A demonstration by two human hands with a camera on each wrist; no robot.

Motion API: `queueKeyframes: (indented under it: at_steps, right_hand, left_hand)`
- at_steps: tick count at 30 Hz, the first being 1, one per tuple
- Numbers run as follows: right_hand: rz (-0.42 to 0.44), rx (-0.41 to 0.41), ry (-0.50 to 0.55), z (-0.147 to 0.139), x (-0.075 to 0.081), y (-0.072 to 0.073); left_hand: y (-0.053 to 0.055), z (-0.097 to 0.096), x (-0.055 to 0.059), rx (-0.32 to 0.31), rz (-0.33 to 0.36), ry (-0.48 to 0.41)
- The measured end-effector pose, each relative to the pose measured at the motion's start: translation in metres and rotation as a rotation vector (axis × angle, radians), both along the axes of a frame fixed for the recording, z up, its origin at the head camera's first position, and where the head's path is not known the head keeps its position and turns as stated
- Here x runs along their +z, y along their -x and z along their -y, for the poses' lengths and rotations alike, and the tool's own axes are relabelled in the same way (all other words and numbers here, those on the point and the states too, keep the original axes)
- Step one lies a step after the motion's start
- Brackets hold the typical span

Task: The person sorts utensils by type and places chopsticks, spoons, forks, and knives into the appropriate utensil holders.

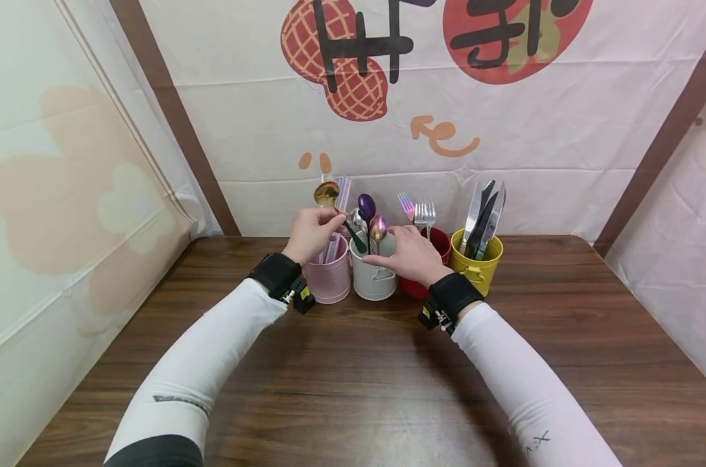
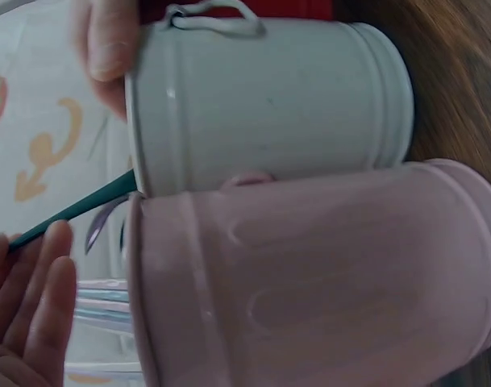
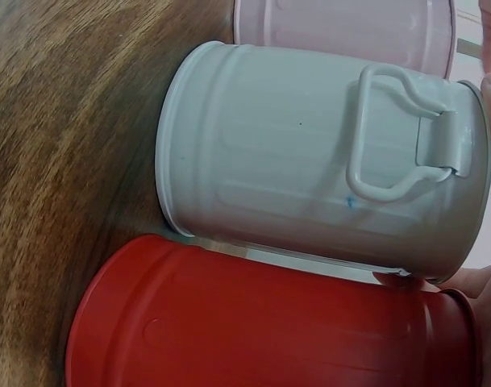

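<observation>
My left hand [image 1: 310, 235] pinches a spoon with a gold bowl [image 1: 326, 193] and a dark green handle [image 2: 88, 203]. The spoon slants, its bowl up and its handle's end at the mouth of the white bucket [image 1: 374, 282]. With thumb and fingers, my right hand [image 1: 412, 254] holds the white bucket at its rim. A purple spoon [image 1: 367, 206], a pinkish-gold spoon [image 1: 378, 229] and a silver spoon [image 1: 357, 218] stand in that bucket. The right fingers are partly hidden behind the rim in the right wrist view.
A pink bucket [image 1: 327, 285] with straws [image 1: 343, 194] stands left of the white one. To the right are a red bucket [image 3: 269, 322] with forks [image 1: 425, 213] and a yellow bucket [image 1: 493, 266] with knives [image 1: 482, 220]. All stand on the wooden table [image 1: 353, 383] near a fabric wall [image 1: 539, 143].
</observation>
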State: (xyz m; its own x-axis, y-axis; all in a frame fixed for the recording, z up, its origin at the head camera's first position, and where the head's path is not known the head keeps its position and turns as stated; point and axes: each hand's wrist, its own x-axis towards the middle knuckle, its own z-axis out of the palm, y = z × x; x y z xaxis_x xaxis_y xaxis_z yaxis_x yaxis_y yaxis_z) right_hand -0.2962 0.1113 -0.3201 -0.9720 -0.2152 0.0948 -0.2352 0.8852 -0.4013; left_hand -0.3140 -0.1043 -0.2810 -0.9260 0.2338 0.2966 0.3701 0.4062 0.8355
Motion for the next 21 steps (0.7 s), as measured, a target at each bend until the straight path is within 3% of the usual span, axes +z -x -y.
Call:
queueKeyframes:
  at_steps: [3,7,12,21]
  right_hand:
    - [0.004,-0.001,0.003,0.001,0.001,0.0]
    - [0.005,-0.001,0.004,0.002,0.001,0.0]
    - [0.0,0.008,0.001,0.001,0.0,0.0]
    - [-0.004,0.005,0.018,0.0,-0.001,0.001]
  left_hand:
    - [0.002,-0.001,-0.002,-0.021,0.007,0.113]
    - [0.005,-0.003,-0.006,-0.033,-0.033,0.271]
    - [0.009,-0.008,-0.01,-0.008,-0.05,0.433]
    - [0.012,-0.014,-0.002,0.065,0.007,0.54]
